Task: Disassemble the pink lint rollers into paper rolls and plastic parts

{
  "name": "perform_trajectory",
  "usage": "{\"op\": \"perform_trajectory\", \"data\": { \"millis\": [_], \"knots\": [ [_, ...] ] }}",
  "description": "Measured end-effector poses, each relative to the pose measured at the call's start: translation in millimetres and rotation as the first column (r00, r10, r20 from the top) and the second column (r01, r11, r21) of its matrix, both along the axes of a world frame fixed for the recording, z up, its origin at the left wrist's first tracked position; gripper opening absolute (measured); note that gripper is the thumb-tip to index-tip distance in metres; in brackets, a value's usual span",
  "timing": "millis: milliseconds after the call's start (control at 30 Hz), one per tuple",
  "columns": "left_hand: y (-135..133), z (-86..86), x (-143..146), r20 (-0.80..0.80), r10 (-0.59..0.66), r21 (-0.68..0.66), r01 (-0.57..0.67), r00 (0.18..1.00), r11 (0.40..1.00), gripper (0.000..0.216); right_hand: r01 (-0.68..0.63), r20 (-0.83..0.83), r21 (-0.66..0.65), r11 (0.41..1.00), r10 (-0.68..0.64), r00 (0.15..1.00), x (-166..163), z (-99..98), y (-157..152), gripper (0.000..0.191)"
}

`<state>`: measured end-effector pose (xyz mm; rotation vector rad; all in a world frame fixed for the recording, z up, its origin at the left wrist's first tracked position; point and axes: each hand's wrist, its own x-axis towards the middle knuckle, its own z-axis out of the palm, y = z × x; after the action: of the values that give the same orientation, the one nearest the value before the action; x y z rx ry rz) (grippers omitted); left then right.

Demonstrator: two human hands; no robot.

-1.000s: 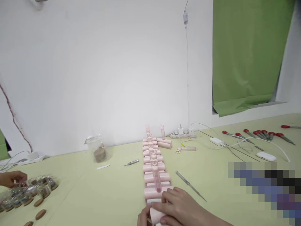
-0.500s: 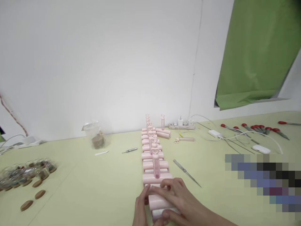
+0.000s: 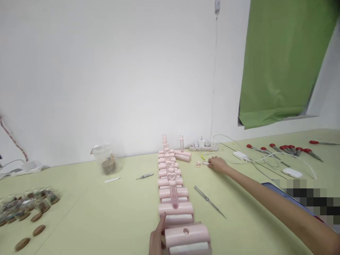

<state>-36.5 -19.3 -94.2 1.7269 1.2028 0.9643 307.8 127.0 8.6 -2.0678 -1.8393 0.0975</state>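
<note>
My left hand point(image 3: 157, 238) grips the left side of the nearest pink cylinder piece point(image 3: 187, 233), which has a round hole on top and a white strip on its front. Most of that hand's fingers are hidden. Farther away to the right, my right hand point(image 3: 217, 164) is closed on a slim clear tube point(image 3: 205, 163) lying on the table. A loose heart-shaped pink loop point(image 3: 197, 164) lies at the tube's left end. In front of my left hand, similar pink pieces point(image 3: 174, 193) run in a row, with clear pink heart-topped tubes point(image 3: 174, 194) upright along it.
A pointed metal tool point(image 3: 209, 202) lies right of the row, a metal pen-like tool point(image 3: 145, 176) left. A bag point(image 3: 107, 159), a power strip point(image 3: 203, 148), cables, several red-ended tools point(image 3: 289, 148) and a tablet point(image 3: 281, 191) are around. Clear domes with cork bases point(image 3: 26, 203) stand far left.
My right hand has left the nearest pink piece and reached forward right to the lying tube, closing on it. My left hand stays at the piece, whose top hole now shows.
</note>
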Motion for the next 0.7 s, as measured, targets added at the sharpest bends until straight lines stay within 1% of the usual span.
{"op": "perform_trajectory", "data": {
  "millis": [33,67,133,200,267,300,333,367,400,433,533,600,700],
  "knots": [
    [-5,3.2,1,0.022,0.001,0.003,-0.001,1.0,1.0,0.09,-0.017,-0.008,0.005,1.0,0.017,1.0,1,1.0,-5,0.02],
    [-11,7.4,2,0.049,0.005,0.005,-0.005,0.999,1.0,0.089,-0.044,-0.023,0.015,0.999,0.044,0.999,2,3.7,-12,0.02],
    [-21,17.8,5,0.086,0.022,-0.029,-0.019,0.996,0.999,0.079,-0.129,-0.074,0.049,0.99,0.133,0.988,-2,13.0,-30,0.021],
    [-28,28.7,8,0.072,0.048,-0.089,-0.041,0.996,0.995,0.07,-0.251,-0.14,0.095,0.963,0.262,0.955,-14,24.4,-53,0.027],
    [-31,37.5,10,0.043,0.06,-0.118,-0.055,0.997,0.991,0.062,-0.345,-0.217,0.127,0.93,0.365,0.905,-35,34.2,-82,0.038],
    [-32,40.7,10,0.035,0.058,-0.12,-0.053,0.998,0.991,0.058,-0.383,-0.269,0.14,0.913,0.407,0.873,-48,37.6,-97,0.042],
    [-32,43.2,10,0.033,0.05,-0.115,-0.045,0.998,0.992,0.055,-0.45,-0.425,0.134,0.883,0.461,0.779,-62,39.9,-112,0.042],
    [-32,44.9,10,0.033,0.04,-0.107,-0.037,0.999,0.994,0.053,-0.485,-0.536,0.114,0.867,0.464,0.705,-77,41.1,-126,0.042],
    [-32,45.9,9,0.032,0.029,-0.096,-0.026,0.999,0.995,0.051,-0.549,-0.598,0.079,0.832,0.48,0.641,-91,41.3,-138,0.039],
    [-32,46.4,9,0.029,0.019,-0.084,-0.017,0.999,0.996,0.05,-0.589,-0.601,0.094,0.803,0.517,0.61,-103,40.9,-147,0.034],
    [-32,45.9,8,0.021,-0.002,-0.056,0.004,1.0,0.998,0.049,-0.664,-0.483,0.118,0.738,0.627,0.611,-129,37.1,-159,0.019],
    [-32,45.4,7,0.02,-0.011,-0.047,0.012,1.0,0.999,0.049,-0.686,-0.443,0.12,0.718,0.657,0.61,-137,33.7,-158,0.014],
    [-33,46.7,8,0.033,-0.009,-0.045,0.01,0.999,0.999,0.047,-0.681,-0.424,0.131,0.72,0.662,0.618,-141,29.7,-154,0.012]
  ]
}}
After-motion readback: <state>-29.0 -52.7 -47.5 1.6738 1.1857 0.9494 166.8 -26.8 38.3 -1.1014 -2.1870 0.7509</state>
